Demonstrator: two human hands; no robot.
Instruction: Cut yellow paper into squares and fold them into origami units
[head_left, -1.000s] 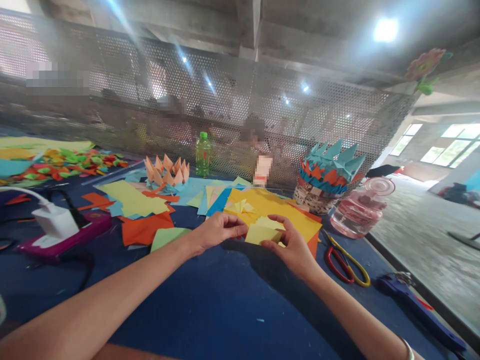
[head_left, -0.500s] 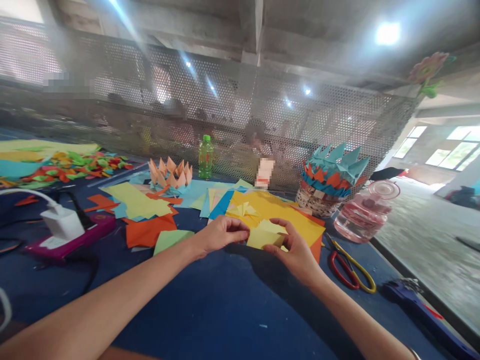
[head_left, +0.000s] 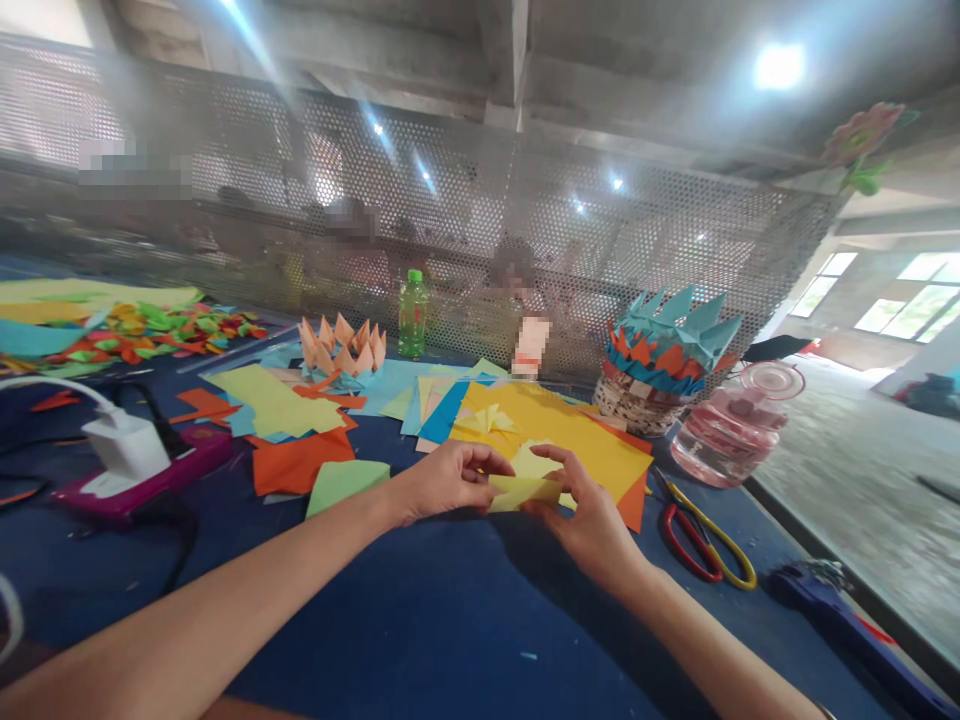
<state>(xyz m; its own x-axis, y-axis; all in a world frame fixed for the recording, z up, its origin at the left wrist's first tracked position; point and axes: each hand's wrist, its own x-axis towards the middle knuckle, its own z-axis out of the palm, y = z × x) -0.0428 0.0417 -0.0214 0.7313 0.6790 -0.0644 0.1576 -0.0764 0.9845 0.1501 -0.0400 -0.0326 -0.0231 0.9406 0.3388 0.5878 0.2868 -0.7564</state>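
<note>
A small pale yellow paper piece [head_left: 523, 491] is held between both my hands just above the blue table [head_left: 420, 610]. My left hand [head_left: 442, 480] pinches its left end with thumb and fingers. My right hand [head_left: 589, 515] grips its right end, thumb on top. The paper looks folded into a narrow strip. Behind it lies a stack of yellow and orange sheets [head_left: 570, 440] with a small folded yellow piece [head_left: 487, 420] on top.
Red-and-yellow scissors [head_left: 701, 540] lie right of my hands, a blue tool [head_left: 847, 615] beyond them. At the back stand a green bottle [head_left: 412, 313], an orange paper crown [head_left: 341, 348], a basket with blue-orange folded paper [head_left: 660, 365] and a pink jar [head_left: 731, 425]. Loose coloured sheets [head_left: 289, 430], a charger [head_left: 124, 445] lie left.
The pale yellow piece went from an open square to a narrow folded strip. Both hands moved slightly toward me and closer together.
</note>
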